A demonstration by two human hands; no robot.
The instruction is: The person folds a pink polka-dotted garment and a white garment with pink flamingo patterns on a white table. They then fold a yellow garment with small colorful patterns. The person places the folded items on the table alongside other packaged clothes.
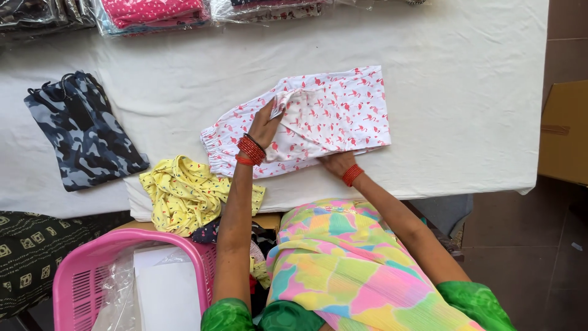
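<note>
White trousers with a pink flamingo print lie folded on the white table cover. My left hand pinches a folded-over flap of this cloth near its middle and lifts it a little. Most of my right hand is tucked under the garment's near edge, and only its back and the wrist with red bangles show. Both wrists wear red bangles.
A folded blue camouflage garment lies at the left. A crumpled yellow printed garment hangs over the near table edge. A pink plastic basket with clear bags stands below left. Packed garments line the far edge. A cardboard box sits at right.
</note>
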